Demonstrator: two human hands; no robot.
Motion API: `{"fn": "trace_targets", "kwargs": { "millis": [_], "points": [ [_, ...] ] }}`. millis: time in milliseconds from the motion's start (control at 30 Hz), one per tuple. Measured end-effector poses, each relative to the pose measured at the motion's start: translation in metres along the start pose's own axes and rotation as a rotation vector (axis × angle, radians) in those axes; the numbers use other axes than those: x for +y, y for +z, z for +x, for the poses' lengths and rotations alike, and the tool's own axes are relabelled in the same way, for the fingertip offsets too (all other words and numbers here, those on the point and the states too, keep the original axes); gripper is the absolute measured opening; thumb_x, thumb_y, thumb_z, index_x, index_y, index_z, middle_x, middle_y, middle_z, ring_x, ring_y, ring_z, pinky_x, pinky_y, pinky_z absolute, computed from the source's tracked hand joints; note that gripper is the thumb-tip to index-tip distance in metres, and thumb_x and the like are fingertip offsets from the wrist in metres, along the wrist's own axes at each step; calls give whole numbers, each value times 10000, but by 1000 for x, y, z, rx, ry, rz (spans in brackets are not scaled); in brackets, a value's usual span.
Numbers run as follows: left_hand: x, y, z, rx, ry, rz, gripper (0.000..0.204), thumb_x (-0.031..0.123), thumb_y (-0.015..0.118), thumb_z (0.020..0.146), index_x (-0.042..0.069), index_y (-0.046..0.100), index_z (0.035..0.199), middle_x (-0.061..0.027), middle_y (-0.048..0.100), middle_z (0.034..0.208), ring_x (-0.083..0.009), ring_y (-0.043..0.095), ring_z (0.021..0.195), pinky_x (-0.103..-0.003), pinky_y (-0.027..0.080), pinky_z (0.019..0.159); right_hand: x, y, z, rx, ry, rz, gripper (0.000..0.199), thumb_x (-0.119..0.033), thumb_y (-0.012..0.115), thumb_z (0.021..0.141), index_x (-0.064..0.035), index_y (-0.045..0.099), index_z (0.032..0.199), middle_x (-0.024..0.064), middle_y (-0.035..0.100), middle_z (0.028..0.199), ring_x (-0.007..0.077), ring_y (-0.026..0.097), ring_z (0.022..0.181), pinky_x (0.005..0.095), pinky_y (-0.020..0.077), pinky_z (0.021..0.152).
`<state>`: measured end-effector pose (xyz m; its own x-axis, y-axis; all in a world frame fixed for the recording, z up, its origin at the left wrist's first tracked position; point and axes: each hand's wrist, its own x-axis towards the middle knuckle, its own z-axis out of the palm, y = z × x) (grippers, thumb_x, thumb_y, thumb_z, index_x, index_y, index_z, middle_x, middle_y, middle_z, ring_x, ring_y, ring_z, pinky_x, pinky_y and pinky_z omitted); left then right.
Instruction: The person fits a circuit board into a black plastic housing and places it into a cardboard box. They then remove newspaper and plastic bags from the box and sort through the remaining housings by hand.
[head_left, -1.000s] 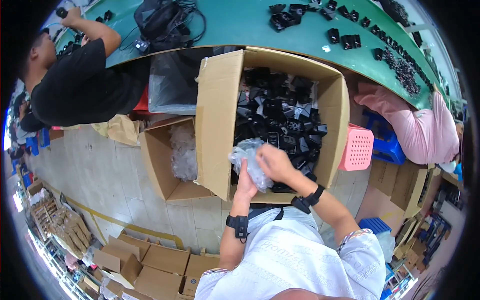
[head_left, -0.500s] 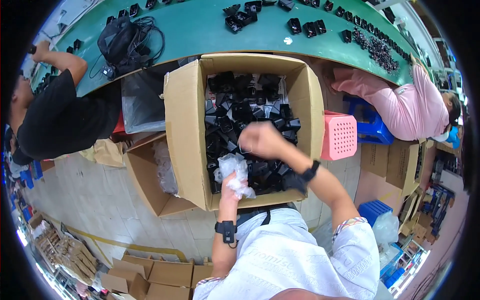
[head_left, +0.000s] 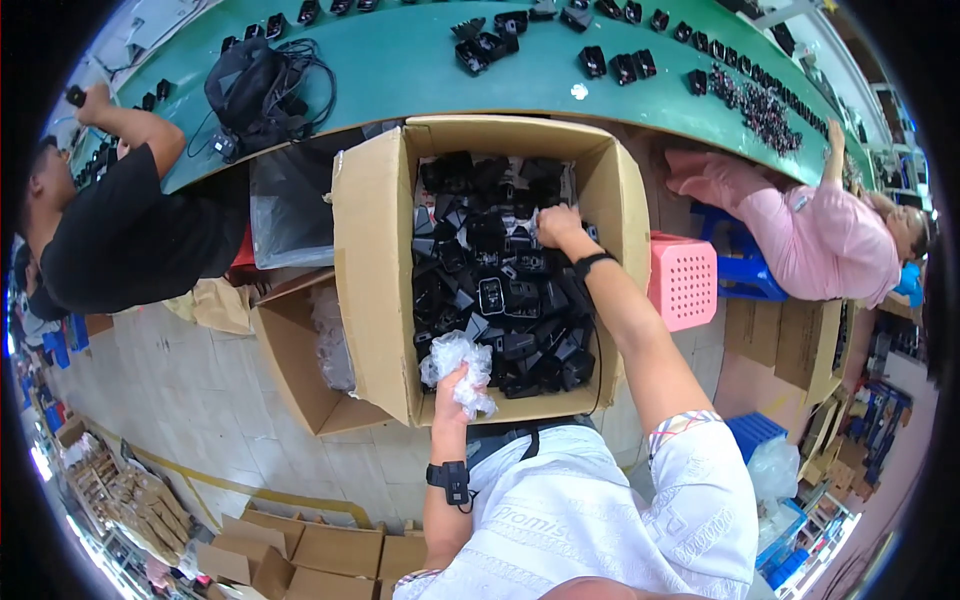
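A large open cardboard box (head_left: 370, 285) stands right in front of me, filled with a jumble of black plastic housings (head_left: 520, 298). Over its near left corner, my left hand (head_left: 449, 392) is closed around a bunch of crumpled clear plastic bags (head_left: 461, 362). My right hand (head_left: 558, 226) reaches into the far right part of the box, among the black housings. Its fingers are curled and pressed together; what they grip, if anything, is hidden beneath them.
Beyond the box runs a green worktable (head_left: 400, 75) with black housings, a black bag (head_left: 250, 90) and cables. A pink perforated stool (head_left: 683, 280) touches the box's right side. A smaller carton (head_left: 290, 350) with plastic sits left. Co-workers sit at both sides.
My right hand has moved farther away and slightly right, down among the housings. My left hand with the plastic bags has shifted slightly left and nearer to me.
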<state>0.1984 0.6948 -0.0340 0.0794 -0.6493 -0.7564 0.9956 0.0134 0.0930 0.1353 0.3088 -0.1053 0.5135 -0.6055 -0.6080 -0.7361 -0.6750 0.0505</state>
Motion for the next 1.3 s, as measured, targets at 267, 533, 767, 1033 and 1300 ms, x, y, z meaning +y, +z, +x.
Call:
{"fn": "trace_targets", "kwargs": {
  "millis": [267, 533, 767, 1033, 1300],
  "points": [
    [0, 11, 1, 18, -23, 28, 215, 164, 595, 885, 76, 568, 1079, -68, 617, 858, -180, 573, 610, -288, 464, 500, 11, 12, 6, 175, 45, 349, 208, -304, 658, 789, -119, 719, 863, 160, 695, 871, 350, 658, 879, 439, 527, 784],
    [-1, 9, 3, 28, -25, 23, 194, 161, 595, 894, 81, 570, 1069, -67, 622, 866, -178, 576, 619, -285, 469, 500, 16, -65, -92, 767, -395, 843, 112, -112, 618, 877, -26, 545, 869, 113, 666, 813, 295, 622, 683, 368, 501, 645],
    [1, 17, -2, 102, -22, 85, 214, 132, 601, 885, 63, 582, 1087, -61, 626, 861, -161, 588, 624, -270, 477, 503, 47, -96, -62, 530, -121, 881, 118, -126, 604, 887, -9, 600, 886, 147, 684, 794, 281, 675, 715, 371, 520, 650],
    [1, 20, -1, 112, -34, 123, 194, 139, 606, 891, 83, 576, 1075, -62, 626, 890, -168, 583, 646, -276, 474, 497, 41, -31, 26, -147, 206, 20, 288, -95, 610, 822, -64, 695, 1096, 165, 633, 1197, 296, 624, 1101, 383, 530, 882],
    [1, 31, -2, 149, 4, 130, 221, 129, 605, 896, 65, 584, 1107, -59, 628, 917, -152, 585, 644, -268, 473, 506, 43, -15, 7, -116, 123, 30, 228, -168, 626, 829, -50, 713, 1004, 187, 650, 1147, 329, 637, 1054, 418, 530, 868]
  ]
}}
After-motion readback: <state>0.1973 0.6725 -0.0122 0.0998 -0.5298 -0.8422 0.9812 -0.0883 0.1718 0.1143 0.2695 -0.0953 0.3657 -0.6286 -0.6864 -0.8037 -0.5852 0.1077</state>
